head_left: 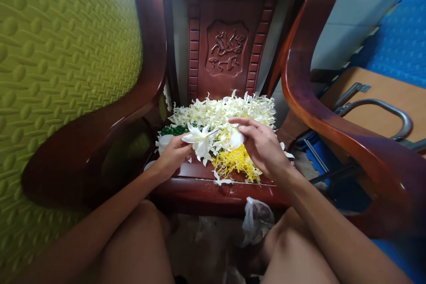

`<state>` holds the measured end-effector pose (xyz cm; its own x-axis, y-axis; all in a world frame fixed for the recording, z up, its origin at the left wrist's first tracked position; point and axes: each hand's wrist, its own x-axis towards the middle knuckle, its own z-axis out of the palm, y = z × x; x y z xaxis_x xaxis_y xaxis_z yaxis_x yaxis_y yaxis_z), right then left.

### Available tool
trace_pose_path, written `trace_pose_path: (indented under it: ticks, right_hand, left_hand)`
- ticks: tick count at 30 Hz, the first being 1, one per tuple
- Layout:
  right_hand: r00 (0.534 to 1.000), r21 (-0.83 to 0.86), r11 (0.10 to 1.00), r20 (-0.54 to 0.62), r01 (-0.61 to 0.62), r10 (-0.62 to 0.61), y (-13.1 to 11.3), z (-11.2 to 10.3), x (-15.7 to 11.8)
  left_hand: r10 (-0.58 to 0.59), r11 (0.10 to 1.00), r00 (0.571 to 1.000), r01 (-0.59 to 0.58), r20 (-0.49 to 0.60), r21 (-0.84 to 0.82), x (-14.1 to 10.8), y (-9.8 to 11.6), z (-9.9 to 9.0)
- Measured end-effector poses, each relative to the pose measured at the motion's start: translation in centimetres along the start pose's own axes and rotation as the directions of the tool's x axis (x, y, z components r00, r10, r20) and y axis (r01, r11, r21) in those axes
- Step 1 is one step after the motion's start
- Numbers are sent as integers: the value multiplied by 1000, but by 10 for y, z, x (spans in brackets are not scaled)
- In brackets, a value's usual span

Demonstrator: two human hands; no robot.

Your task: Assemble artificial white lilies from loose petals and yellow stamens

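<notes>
My left hand [175, 155] is closed, its fingertips pinching a white artificial flower [200, 141] with layered petals. A thin dark stem tip sticks out of the flower towards the right. My right hand [266, 146] is bent round a small white piece [236, 138], too blurred to name, close to that stem. Just beneath it lies a heap of yellow thread-like stamens [238, 163]. Behind both hands a large pile of white petal pieces [229, 108] covers the back of the seat. One loose white petal piece [222, 180] rests near the front edge.
The seat belongs to a carved red-brown wooden armchair [226, 199]. Green pieces [173, 130] and a white cup [164, 143] stand at its left. A clear plastic bag [256, 219] hangs below the front edge. At right is a folding table [376, 106] with metal legs.
</notes>
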<state>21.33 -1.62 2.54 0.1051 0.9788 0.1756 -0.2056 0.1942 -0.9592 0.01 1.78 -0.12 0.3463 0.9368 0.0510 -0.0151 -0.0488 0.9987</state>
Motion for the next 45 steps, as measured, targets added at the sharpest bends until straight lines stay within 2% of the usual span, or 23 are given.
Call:
trace_pose_path:
  ticks: [2, 7, 10, 15, 19, 25, 35, 45]
  right_hand:
    - [999, 3, 999, 24, 46, -46, 2, -2, -3]
    - [977, 73, 975, -37, 210, -208, 2, -6, -6]
    - [966, 124, 958, -47, 258, -254, 0, -6, -9]
    - [987, 156, 975, -4, 158, -159, 13, -1, -12]
    - [993, 139, 984, 23, 108, -112, 29, 2, -11]
    - [977, 81, 977, -101, 195, -187, 35, 5, -13]
    - [958, 45, 960, -88, 277, -273, 38, 12, -14]
    - [993, 88, 993, 77, 82, -89, 41, 7, -11]
  left_hand:
    - [1, 1000, 1000, -1, 19, -1, 1, -3, -1]
    - [-26, 999, 1000, 25, 9, 34, 4, -5, -1]
    - [-41, 998, 999, 41, 14, 38, 6, -5, 1]
    - [-31, 999, 999, 29, 43, 44, 9, -5, 6]
    - [-16, 999, 1000, 15, 24, 52, 8, -3, 10]
    - [-16, 998, 999, 14, 28, 63, 9, -5, 8]
    - [-17, 995, 1000, 16, 3, 93, 3, -4, 2]
    - [13, 997, 999, -16, 37, 75, 5, -1, 7]
